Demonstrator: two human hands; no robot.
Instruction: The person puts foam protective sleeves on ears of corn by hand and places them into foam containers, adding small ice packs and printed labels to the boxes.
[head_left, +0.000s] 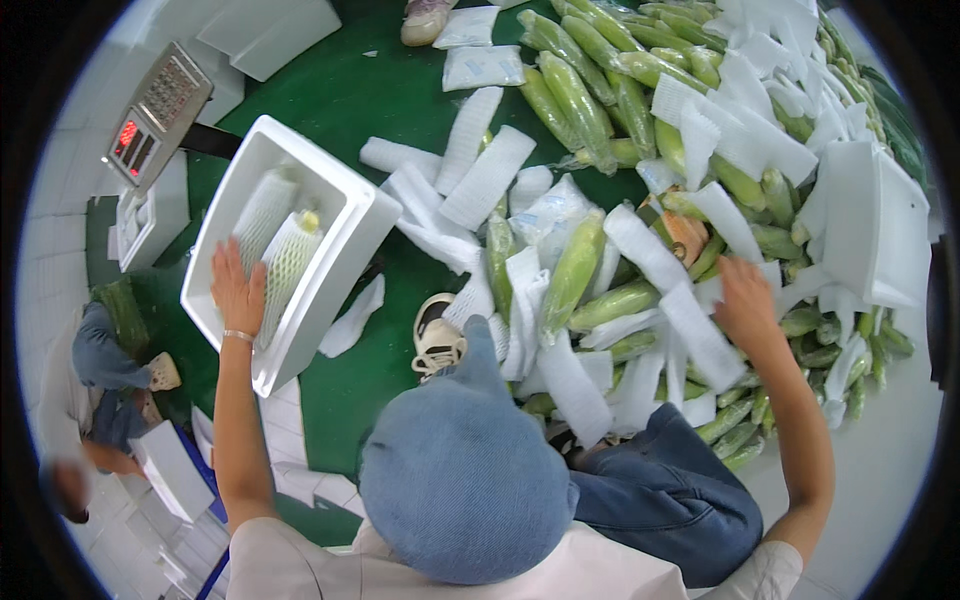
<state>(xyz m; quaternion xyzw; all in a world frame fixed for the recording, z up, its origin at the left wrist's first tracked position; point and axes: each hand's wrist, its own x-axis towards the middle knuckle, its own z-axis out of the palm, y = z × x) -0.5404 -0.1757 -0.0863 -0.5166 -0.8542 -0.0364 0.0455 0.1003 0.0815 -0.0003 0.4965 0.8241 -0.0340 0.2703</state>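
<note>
My left hand (238, 289) lies in the white foam box (330, 292), its fingers spread on or beside a vegetable in a white foam net (266, 214). A second netted vegetable (291, 262), pale green with a yellowish end, lies next to it. My right hand (745, 300), slightly blurred, is over the pile at the right, near a brownish-orange piece (684, 238) and white foam net sleeves (701, 337). Whether its fingers grip anything cannot be told. Long green vegetables in clear film (574, 270) lie under and among the sleeves.
A digital scale display (157, 120) stands behind the foam box. White ice packs (482, 67) lie on the green floor beside another person's shoe (425, 21). An upturned foam box or lid (870, 225) rests on the pile at the right. Another person (112, 360) is at the far left.
</note>
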